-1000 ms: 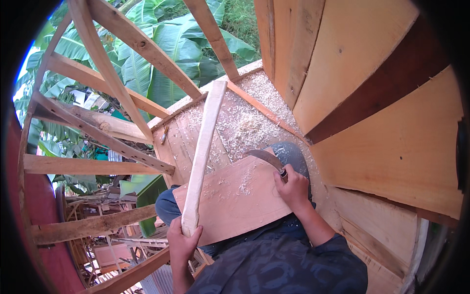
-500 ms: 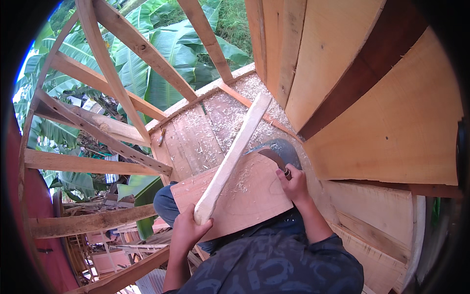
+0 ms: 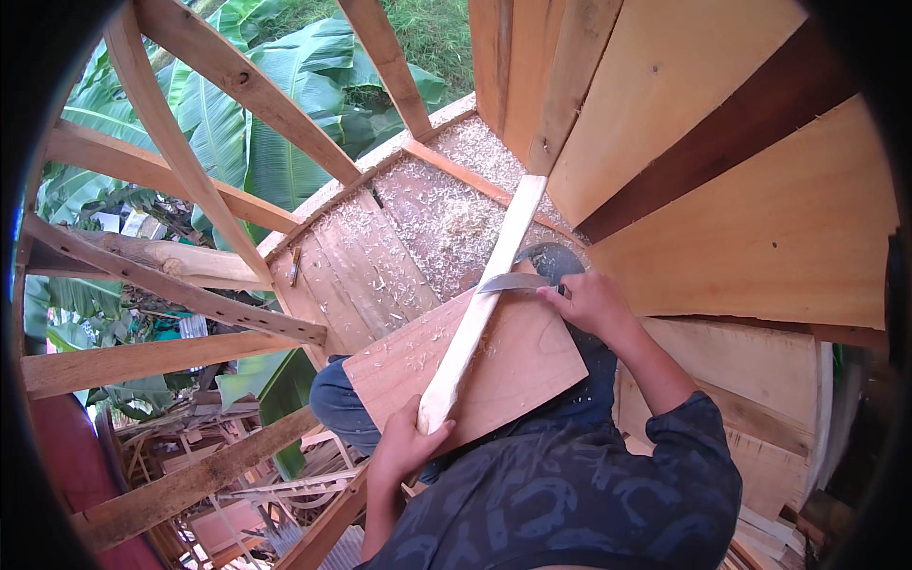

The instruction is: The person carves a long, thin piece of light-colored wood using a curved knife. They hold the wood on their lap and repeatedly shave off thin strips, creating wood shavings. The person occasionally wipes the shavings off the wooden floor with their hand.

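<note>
My left hand (image 3: 408,443) is closed round the near end of a long pale wooden stick (image 3: 492,277), which slants up and away to the right. Beneath the stick, a flat wooden board (image 3: 528,356) rests across my lap with a few shavings on it. My right hand (image 3: 591,304) grips the handle of a knife (image 3: 513,282). Its curved metal blade lies across the stick, a little past the middle, pointing left. Most of the handle is hidden in my fingers.
Curled shavings (image 3: 465,220) cover the plank floor (image 3: 328,245) ahead. A small thin object (image 3: 295,266) lies near its left edge. Open wooden framing (image 3: 256,85) stands on the left, with banana leaves (image 3: 309,123) behind. A panelled wooden wall (image 3: 750,218) rises close on the right.
My right hand has brought the knife blade from beside the board onto the stick. The stick has turned steeper and now shows a paler face. The view has shifted slightly.
</note>
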Available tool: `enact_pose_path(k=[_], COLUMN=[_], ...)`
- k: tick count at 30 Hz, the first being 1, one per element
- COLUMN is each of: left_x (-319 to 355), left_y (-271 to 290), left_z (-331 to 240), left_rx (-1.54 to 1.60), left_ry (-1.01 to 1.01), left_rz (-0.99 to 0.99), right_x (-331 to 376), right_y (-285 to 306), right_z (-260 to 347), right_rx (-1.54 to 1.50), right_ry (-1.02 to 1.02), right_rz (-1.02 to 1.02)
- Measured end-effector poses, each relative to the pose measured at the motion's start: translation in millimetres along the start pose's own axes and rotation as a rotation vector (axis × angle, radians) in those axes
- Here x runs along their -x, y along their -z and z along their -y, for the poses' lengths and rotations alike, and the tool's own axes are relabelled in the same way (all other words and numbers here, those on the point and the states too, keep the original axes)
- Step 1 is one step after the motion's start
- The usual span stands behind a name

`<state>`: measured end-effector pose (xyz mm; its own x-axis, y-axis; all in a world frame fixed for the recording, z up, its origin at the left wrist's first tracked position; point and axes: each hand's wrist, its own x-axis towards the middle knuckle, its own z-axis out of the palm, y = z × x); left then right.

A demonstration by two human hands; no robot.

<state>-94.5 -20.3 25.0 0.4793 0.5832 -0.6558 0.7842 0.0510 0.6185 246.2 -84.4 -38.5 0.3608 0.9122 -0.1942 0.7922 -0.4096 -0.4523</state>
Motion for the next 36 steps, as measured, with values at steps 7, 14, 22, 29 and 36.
enact_pose_path(k=[7, 14, 22, 29, 36], left_x=[-6, -1, 0, 10, 4], left_y=[8, 10, 11, 6, 7], left_z=[1, 4, -8, 21, 14], left_rx=[0.066, 0.086, 0.069, 0.129, 0.138], left_ry=[0.001, 0.064, 0.056, 0.055, 0.091], left_rz=[0.054, 0.121, 0.123, 0.133, 0.159], right_x=[-15, 7, -9, 1, 8], right_y=[-1, 4, 2, 19, -11], right_z=[-12, 25, -2, -5, 10], right_rx=[0.059, 0.018, 0.111, -0.030, 0.007], right_ry=[-0.229, -0.044, -0.127, -0.238, -0.086], right_rz=[-0.148, 0.004, -0.054, -0.044, 0.008])
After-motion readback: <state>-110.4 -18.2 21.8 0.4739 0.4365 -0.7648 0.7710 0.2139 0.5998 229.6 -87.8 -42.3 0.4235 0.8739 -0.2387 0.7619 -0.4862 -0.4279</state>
